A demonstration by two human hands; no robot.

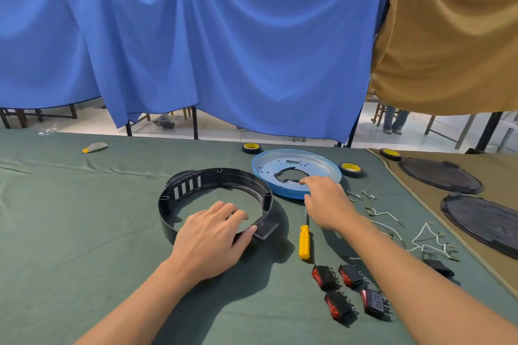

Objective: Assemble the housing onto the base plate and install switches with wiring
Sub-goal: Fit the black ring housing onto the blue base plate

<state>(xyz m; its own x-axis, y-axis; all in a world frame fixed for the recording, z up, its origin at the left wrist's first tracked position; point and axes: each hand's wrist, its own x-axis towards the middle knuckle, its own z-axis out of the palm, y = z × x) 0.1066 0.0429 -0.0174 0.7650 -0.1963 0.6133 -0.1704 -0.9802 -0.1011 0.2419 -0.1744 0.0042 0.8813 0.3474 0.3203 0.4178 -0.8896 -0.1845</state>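
Observation:
A black ring-shaped housing [224, 176] lies on the green cloth at centre. My left hand [210, 235] rests on its near rim, thumb against the outer wall and fingers inside the ring. To its right lies the round blue base plate [297, 161] with a central cut-out. My right hand [326, 202] grips its near edge, fingers over the rim. Several red and black rocker switches [347, 293] sit near the front right. White wires [420, 238] with metal terminals lie right of my right forearm.
A yellow-handled screwdriver [304, 241] lies between my hands. Small screws [361, 194] lie right of the plate. Three rolls of tape [251, 147] stand around the plate's far side. Two black round covers [482, 221] rest on the brown cloth at right. Blue and brown curtains hang behind.

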